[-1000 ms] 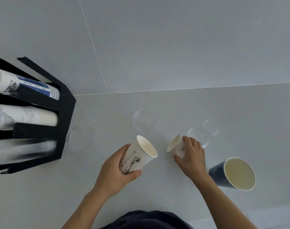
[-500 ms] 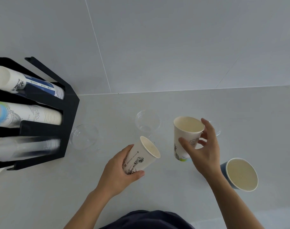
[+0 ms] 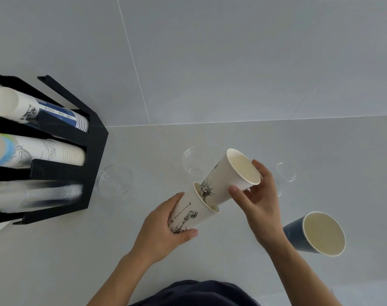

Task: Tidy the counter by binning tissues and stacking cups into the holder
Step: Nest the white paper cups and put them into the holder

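White cup [image 3: 232, 175] nests partway into cup [image 3: 189, 214], both hand-held.

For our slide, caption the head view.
Right hand nests one white paper cup into another held by left hand.

Your left hand [image 3: 163, 230] wraps a white printed cup [image 3: 188, 215], mouth tilted up toward your right fingers. Your right hand [image 3: 258, 204] pinches a second white cup [image 3: 230, 175] at its rim, its base set into the first cup's mouth. A dark blue cup [image 3: 316, 234] stands just beyond your right wrist.
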